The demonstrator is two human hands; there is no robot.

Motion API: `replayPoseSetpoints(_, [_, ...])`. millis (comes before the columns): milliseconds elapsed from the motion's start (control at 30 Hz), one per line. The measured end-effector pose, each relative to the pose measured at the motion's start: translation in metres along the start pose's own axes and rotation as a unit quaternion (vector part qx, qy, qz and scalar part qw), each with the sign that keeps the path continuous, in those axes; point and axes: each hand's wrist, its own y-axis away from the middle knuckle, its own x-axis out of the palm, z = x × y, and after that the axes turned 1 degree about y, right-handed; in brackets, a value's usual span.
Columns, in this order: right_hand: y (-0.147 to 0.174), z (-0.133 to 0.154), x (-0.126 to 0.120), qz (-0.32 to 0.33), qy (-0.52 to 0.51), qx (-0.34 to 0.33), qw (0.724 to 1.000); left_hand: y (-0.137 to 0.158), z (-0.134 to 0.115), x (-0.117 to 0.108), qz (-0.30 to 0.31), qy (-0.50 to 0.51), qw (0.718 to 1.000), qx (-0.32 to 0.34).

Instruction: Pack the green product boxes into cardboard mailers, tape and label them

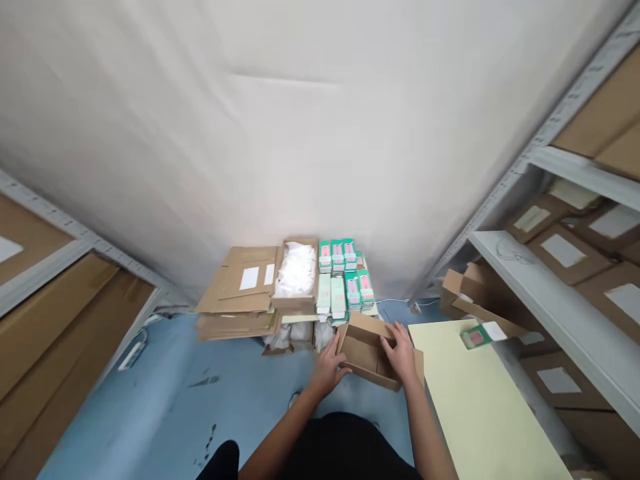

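Between my two hands is a cardboard box [363, 352], its top open and nothing visible inside. My left hand [327, 367] grips its left side, thumb toward the near wall. On the right end, my right hand [401, 353] holds the box with the thumb over the inner edge and fingers outside. Just beyond stand stacks of small green product boxes [353, 287], some with pink fronts. One more small green box [477, 337], with a white flap raised, lies on the pale yellow table [465, 393] to my right.
A carton of white plastic packaging [295, 303] sits beside flattened cardboard [240, 280]. Under it are bags [301, 333]. Shelves with cartons [560, 253] rise on the right, others [65, 333] on the left. An opened carton [475, 293] stands by the right shelf.
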Motion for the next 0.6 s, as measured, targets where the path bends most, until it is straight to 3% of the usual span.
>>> replayPoseSetpoints(167, [-0.029,0.098,0.063,0.039,-0.056,-0.068,0.995,0.026,0.063,-0.074,-0.02,0.007,0.998,-0.066])
replayPoseSetpoints(300, [-0.055,0.16,0.112,0.091,-0.053,-0.096,0.99,0.052,0.108,-0.123,-0.03,0.011,0.991,-0.133])
replayPoseSetpoints(467, [-0.095,0.215,0.188,0.165,-0.038,-0.107,0.98,0.084,0.149,-0.167,-0.026,0.014,0.982,-0.186])
replayPoseSetpoints(600, [-0.137,0.244,0.244,0.234,0.042,-0.059,0.97,0.103,0.17,-0.189,-0.034,0.018,0.98,-0.197])
